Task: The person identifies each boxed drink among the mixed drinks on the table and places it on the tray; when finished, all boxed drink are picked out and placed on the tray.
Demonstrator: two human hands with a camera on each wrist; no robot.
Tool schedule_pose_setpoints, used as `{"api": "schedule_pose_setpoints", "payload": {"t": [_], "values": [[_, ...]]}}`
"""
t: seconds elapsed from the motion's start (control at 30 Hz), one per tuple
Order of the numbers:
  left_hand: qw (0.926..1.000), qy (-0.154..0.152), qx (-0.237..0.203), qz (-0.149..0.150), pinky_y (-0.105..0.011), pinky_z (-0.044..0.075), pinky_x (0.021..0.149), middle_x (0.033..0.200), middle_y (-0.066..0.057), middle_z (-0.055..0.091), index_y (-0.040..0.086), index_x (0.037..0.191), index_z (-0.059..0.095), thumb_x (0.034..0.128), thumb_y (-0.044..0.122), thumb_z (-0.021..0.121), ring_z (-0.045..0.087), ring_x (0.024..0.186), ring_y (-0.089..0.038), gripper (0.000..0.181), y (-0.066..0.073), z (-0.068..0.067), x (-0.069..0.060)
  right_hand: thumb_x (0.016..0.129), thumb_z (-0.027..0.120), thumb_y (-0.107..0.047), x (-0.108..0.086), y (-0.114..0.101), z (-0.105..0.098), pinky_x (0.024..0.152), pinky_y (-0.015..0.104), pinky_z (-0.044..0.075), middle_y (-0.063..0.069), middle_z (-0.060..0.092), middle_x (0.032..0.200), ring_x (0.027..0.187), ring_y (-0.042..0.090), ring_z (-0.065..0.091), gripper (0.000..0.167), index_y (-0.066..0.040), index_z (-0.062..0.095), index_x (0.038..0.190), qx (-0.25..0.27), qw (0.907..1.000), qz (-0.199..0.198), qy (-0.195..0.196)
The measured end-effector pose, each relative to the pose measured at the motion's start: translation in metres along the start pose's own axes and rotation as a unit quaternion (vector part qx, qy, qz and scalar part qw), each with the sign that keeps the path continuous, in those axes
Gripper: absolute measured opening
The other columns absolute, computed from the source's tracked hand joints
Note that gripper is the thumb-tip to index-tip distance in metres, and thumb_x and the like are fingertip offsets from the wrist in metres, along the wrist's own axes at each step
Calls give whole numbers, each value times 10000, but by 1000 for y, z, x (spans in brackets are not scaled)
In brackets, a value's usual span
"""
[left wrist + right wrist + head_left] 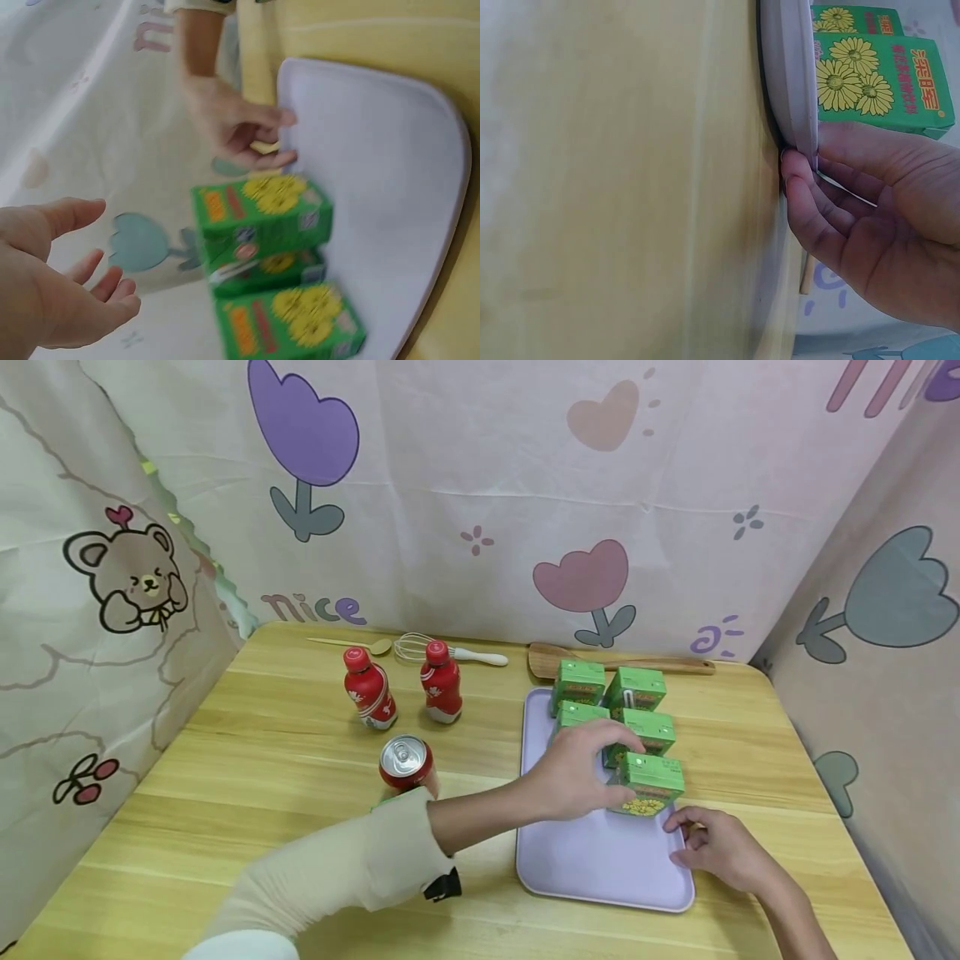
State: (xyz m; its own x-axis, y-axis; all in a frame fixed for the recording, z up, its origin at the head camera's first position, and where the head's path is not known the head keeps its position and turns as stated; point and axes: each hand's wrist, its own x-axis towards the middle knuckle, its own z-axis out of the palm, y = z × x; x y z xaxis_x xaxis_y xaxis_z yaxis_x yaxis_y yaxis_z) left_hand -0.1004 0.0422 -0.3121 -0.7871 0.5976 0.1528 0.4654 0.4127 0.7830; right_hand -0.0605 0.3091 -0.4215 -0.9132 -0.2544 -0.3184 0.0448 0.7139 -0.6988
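My left hand (573,774) reaches over the lilac tray (592,860), thumb and fingers spread beside the nearest green drink carton (651,777). In the left wrist view, a gap shows between this left hand (67,285) and the flower-printed drink carton (262,214). Several such cartons stand upright in two rows on the tray's far part; the left hand partly hides one carton (581,713). At the tray's right edge my right hand (720,847) pinches the rim. Close up, the right thumb lies over the tray's rim (799,90), with fingertips curled against its outer side.
Left of the tray stand two red bottles (371,689) and a soda can (405,760). Something green (397,797) is mostly hidden by the left sleeve. Along the back lie a yellow spoon (375,647), a whisk (480,657) and a wooden spatula (547,662), before a printed curtain.
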Motion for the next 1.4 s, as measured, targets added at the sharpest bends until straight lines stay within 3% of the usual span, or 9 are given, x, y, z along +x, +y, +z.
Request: {"api": "schedule_pose_setpoints", "payload": {"t": [0.13, 0.33, 0.47, 0.67, 0.73, 0.9, 0.97, 1.13, 1.4], "values": [[9997, 148, -187, 63, -229, 425, 1006, 1241, 54, 619, 149, 1129, 641, 758, 104, 777, 531, 1199, -78, 398, 2, -25, -15, 736, 766, -44, -1, 0, 1, 537, 215, 449, 58, 535, 782, 623, 52, 485, 322, 0, 620, 1020, 36, 10000, 54, 48], [9980, 289, -217, -522, -349, 411, 1055, 1265, 89, 597, 199, 1188, 618, 764, 145, 785, 492, 1255, -100, 459, -1, -60, -42, 733, 760, -28, -2, 1, 3, 530, 214, 443, 53, 527, 765, 609, 51, 477, 323, 0, 618, 1022, 63, 9999, 97, 97], [9952, 483, -143, -843, -377, 421, 1053, 1280, 103, 585, 237, 1177, 621, 756, 164, 790, 493, 1265, -114, 459, -9, -74, -62, 736, 762, -32, -2, 1, 2, 528, 215, 439, 53, 528, 768, 608, 60, 476, 324, -5, 619, 1026, 55, 9998, 183, 105], [9943, 529, -87, -924, -366, 439, 1044, 1253, 77, 601, 213, 1199, 606, 740, 151, 802, 538, 1210, -142, 503, -24, -92, -87, 740, 763, -44, 0, -1, 1, 532, 217, 438, 51, 531, 774, 609, 67, 479, 321, -12, 622, 1027, -17, 9998, 189, 72], [9946, 463, 92, -928, -378, 449, 1031, 1232, 78, 615, 204, 1208, 601, 735, 162, 806, 558, 1187, -156, 517, -28, -95, -94, 740, 763, -44, 1, -2, 0, 532, 215, 435, 48, 531, 767, 608, 64, 478, 318, -13, 623, 1024, -53, 9998, 161, 62], [9922, 388, 457, -1093, -347, 507, 856, 1184, 63, 646, 206, 1198, 611, 727, 165, 809, 621, 870, -154, 512, -37, -99, -111, 737, 763, -41, 1, -3, 0, 532, 213, 431, 41, 530, 758, 611, 60, 476, 314, -15, 626, 1018, -76, 9998, 148, 55], [9907, 408, 473, -1211, -335, 490, 803, 1047, 90, 662, 221, 1190, 615, 725, 156, 807, 574, 794, -147, 508, -42, -100, -120, 736, 764, -41, 1, -3, 1, 530, 212, 427, 37, 527, 748, 610, 61, 473, 313, -18, 627, 1017, -83, 9998, 180, 69], [9878, 515, 548, -1365, -383, 503, 866, 838, 130, 584, 215, 1160, 622, 723, 143, 806, 564, 930, -139, 480, -55, -101, -139, 740, 765, -44, 1, -3, 1, 530, 211, 424, 38, 527, 747, 615, 69, 471, 314, -21, 626, 1021, -68, 9995, 280, 87], [9800, 722, 730, -1703, -366, 516, 849, 1120, 101, 645, 283, 1072, 638, 698, 134, 826, 580, 1026, -153, 444, -62, -98, -163, 738, 763, -41, 0, -3, 0, 534, 211, 434, 43, 534, 762, 620, 57, 477, 314, -11, 624, 1019, -70, 9998, 167, 63]]}}
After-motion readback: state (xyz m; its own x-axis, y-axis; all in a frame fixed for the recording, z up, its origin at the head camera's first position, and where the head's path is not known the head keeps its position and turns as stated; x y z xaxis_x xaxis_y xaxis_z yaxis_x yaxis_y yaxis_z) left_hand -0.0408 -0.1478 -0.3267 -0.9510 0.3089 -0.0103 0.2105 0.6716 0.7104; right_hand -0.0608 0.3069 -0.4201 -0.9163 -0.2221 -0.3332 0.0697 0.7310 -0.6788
